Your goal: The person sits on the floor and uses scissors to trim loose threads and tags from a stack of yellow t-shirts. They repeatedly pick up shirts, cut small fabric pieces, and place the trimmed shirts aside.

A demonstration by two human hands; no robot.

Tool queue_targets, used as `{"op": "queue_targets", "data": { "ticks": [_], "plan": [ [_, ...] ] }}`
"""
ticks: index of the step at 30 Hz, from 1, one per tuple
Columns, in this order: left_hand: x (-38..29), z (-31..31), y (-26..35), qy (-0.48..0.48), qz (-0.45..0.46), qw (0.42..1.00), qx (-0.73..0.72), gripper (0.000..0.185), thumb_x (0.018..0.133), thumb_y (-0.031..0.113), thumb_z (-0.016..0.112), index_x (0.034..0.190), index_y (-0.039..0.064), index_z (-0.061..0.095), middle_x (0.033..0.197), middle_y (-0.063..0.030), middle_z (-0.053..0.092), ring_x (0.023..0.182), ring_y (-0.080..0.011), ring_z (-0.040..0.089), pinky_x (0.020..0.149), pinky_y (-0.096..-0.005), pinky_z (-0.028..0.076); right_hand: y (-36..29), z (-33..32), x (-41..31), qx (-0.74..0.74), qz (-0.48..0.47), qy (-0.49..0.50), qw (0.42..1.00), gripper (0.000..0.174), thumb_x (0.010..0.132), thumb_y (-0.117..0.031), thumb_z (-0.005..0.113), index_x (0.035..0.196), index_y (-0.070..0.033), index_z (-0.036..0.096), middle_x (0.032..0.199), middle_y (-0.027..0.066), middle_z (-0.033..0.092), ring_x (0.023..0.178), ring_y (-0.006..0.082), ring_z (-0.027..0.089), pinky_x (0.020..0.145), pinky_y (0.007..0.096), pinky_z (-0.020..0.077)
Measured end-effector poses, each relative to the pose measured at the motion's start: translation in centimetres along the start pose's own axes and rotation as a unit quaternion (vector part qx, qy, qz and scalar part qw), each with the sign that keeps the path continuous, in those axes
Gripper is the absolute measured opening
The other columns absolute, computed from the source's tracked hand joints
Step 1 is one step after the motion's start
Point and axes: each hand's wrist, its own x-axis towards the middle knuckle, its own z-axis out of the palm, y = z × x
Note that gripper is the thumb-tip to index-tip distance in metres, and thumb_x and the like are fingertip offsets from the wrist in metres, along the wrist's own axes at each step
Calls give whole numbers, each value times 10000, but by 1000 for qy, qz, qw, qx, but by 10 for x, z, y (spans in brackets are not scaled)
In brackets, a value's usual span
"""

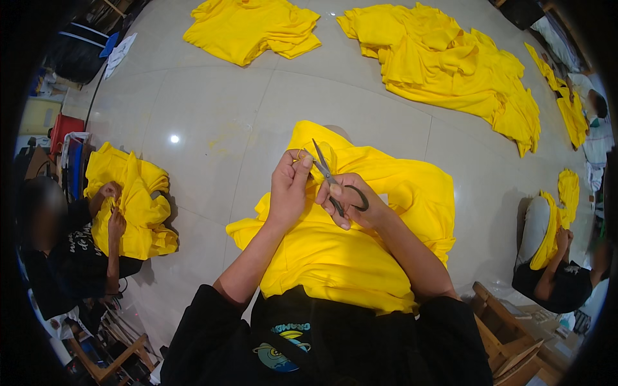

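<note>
A yellow garment [338, 265] lies spread over my lap and knees. In my right hand [350, 195] is a pair of scissors with dark handles [324, 169], its blades parted and pointing up and to the left. My left hand [292, 181] pinches a small edge of the yellow fabric and what looks like a thread between thumb and fingers, right beside the blades. Whether the blades touch the fabric, I cannot tell.
Yellow garment piles lie on the tiled floor at the top middle [253, 31] and top right [434, 67]. People with yellow fabric sit at the left [53, 241] and right [555, 284]. Wooden frames [507, 333] stand at lower right.
</note>
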Motion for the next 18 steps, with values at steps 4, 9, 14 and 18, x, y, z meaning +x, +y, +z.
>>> {"op": "queue_targets", "data": {
  "ticks": [4,9,14,18],
  "plan": [
    [2,-2,2,0,-19,999,-39,165,1168,234,607,1198,71,612,945,37,671,808,-29,557,746,-205,454,-5,-5,-3,7,-42,-4,999,415,1085,-393,673,1071,20,710,838,78,675,498,147,612,477,258,491],
    [0,14,18,26,-12,997,-76,164,1131,131,658,1262,40,622,963,3,734,885,-49,650,840,-212,524,-13,-12,-9,6,-80,-3,997,402,1086,-379,663,1058,19,709,835,80,665,506,156,616,479,269,498],
    [6,-4,-2,24,20,999,-42,131,1117,96,671,1219,33,618,961,-5,744,912,-61,677,867,-224,540,-16,-12,-12,26,-93,-8,995,336,1082,-314,666,1039,16,714,830,73,678,514,155,621,492,283,502],
    [9,-6,-3,46,19,998,-48,126,1126,131,669,1190,36,618,942,2,731,895,-57,658,844,-223,530,-16,-15,-16,-48,-43,-13,998,283,1054,-265,696,1006,13,706,761,54,672,498,145,627,491,269,475]
  ]
}}
